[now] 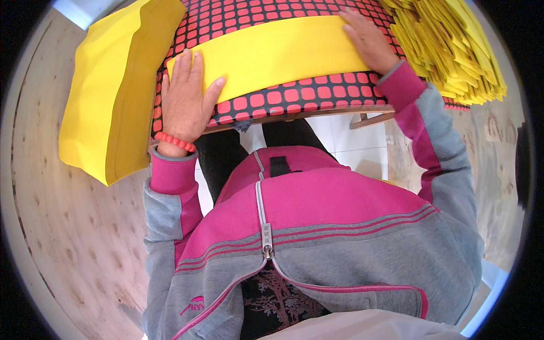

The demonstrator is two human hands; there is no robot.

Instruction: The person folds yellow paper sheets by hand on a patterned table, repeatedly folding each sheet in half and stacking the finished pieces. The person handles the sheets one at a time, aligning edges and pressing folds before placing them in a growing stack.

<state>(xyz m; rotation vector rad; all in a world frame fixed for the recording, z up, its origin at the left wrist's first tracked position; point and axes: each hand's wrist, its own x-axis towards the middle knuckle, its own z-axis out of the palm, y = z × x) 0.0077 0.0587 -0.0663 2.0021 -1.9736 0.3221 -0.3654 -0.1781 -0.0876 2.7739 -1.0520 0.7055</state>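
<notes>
A long, flat yellow piece of folded fabric (277, 54) lies across a padded surface with a red-and-black square pattern. My left hand (188, 93) rests flat on its left end, thumb spread away from the fingers, a red bead bracelet at the wrist. At its right end lies my right hand (368, 42), fingers stretched out over the edge of the fabric. Neither hand grips anything.
The patterned cover (272, 97) has a wooden edge near me. To the left, a larger stack of yellow fabric (107, 90) hangs over the side. Many folded yellow pieces (447, 48) are piled at the far right. Pale wooden boards (73, 226) flank both sides.
</notes>
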